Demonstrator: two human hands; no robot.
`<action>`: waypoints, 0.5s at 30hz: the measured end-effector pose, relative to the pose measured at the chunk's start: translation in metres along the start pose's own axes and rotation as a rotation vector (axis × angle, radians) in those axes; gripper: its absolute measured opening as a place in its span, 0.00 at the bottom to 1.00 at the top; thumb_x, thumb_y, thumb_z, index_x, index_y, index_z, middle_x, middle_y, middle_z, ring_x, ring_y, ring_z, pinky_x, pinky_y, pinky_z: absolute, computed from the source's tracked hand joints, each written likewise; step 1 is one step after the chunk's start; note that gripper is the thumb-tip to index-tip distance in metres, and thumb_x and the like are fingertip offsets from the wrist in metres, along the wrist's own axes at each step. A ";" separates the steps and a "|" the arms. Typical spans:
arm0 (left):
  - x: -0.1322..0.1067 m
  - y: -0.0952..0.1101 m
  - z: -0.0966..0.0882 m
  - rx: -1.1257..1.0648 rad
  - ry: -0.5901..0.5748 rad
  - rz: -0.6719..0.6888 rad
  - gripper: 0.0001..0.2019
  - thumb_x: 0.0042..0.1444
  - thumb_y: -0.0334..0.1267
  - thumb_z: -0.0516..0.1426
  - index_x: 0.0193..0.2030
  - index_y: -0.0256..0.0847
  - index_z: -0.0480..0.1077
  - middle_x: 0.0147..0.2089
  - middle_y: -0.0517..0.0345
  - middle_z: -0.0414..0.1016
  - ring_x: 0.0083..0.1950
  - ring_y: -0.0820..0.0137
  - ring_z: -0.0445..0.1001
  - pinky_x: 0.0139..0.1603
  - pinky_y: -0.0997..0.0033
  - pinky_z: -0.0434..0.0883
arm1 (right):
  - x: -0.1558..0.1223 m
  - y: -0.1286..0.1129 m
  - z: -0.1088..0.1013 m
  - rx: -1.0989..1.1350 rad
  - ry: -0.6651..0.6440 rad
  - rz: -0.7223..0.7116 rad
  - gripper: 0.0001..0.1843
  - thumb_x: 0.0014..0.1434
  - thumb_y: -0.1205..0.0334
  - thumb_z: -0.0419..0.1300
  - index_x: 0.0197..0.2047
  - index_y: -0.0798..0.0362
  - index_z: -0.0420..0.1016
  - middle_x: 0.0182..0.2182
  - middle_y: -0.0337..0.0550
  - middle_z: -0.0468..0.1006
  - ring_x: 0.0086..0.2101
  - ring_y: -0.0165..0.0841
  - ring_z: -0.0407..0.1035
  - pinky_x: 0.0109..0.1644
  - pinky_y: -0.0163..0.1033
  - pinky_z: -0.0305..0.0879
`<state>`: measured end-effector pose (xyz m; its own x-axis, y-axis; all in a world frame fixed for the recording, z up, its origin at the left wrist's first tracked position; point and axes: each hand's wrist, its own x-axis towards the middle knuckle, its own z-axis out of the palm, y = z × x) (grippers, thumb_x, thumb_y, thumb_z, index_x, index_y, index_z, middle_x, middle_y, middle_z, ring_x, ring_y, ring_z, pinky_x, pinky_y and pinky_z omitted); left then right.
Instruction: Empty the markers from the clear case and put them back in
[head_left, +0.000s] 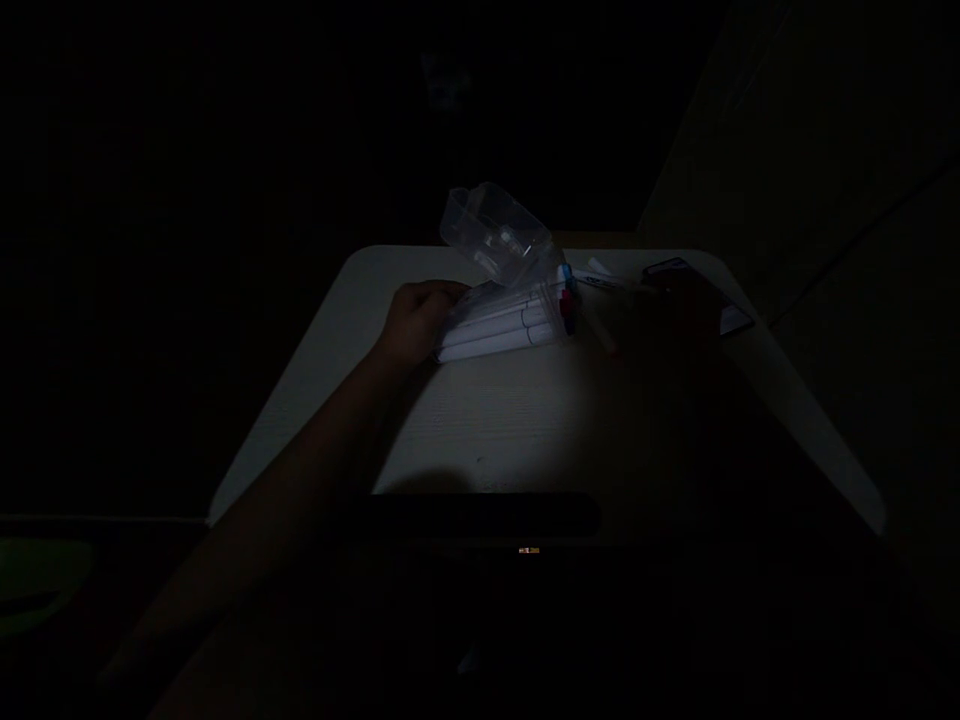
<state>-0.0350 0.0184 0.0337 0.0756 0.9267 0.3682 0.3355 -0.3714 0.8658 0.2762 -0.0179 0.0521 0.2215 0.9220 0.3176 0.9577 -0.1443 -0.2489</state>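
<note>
The scene is very dark. A clear plastic case lies on its side on the small white table, its hinged clear lid flipped back at the far side. Inside are several white markers, their blue, red and dark ends toward the open mouth at the right. My left hand grips the closed left end of the case. Deep in shadow at the right, my right hand is beside a white marker with dark print; its fingers are too dark to make out.
A phone-like flat object lies at the table's right, partly covered by my right hand. A slim pen with a reddish end rests near the case mouth. A dark slot runs along the near edge of the white table.
</note>
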 end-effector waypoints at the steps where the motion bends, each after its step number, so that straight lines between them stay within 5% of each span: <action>1: 0.000 0.000 0.000 0.002 -0.003 -0.003 0.16 0.45 0.40 0.49 0.30 0.38 0.77 0.32 0.55 0.80 0.38 0.66 0.77 0.41 0.70 0.74 | -0.001 -0.002 -0.003 0.050 0.028 0.005 0.19 0.62 0.59 0.53 0.51 0.57 0.76 0.53 0.59 0.76 0.53 0.47 0.69 0.57 0.51 0.64; 8: 0.000 0.001 0.000 0.003 0.011 0.009 0.16 0.45 0.40 0.49 0.30 0.38 0.76 0.32 0.55 0.80 0.41 0.64 0.77 0.43 0.70 0.74 | -0.003 -0.005 -0.009 0.374 0.292 -0.036 0.13 0.59 0.67 0.59 0.47 0.58 0.77 0.48 0.53 0.80 0.48 0.39 0.73 0.55 0.42 0.66; 15: 0.000 -0.001 -0.001 0.008 0.004 -0.009 0.16 0.45 0.41 0.50 0.31 0.39 0.77 0.36 0.54 0.81 0.41 0.64 0.78 0.44 0.71 0.74 | 0.005 0.002 -0.004 0.798 0.437 0.003 0.12 0.55 0.67 0.63 0.44 0.55 0.75 0.42 0.44 0.77 0.43 0.35 0.73 0.51 0.48 0.72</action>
<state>-0.0367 0.0186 0.0334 0.0684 0.9298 0.3616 0.3437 -0.3622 0.8664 0.2799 -0.0147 0.0571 0.4291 0.6803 0.5942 0.5813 0.2955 -0.7581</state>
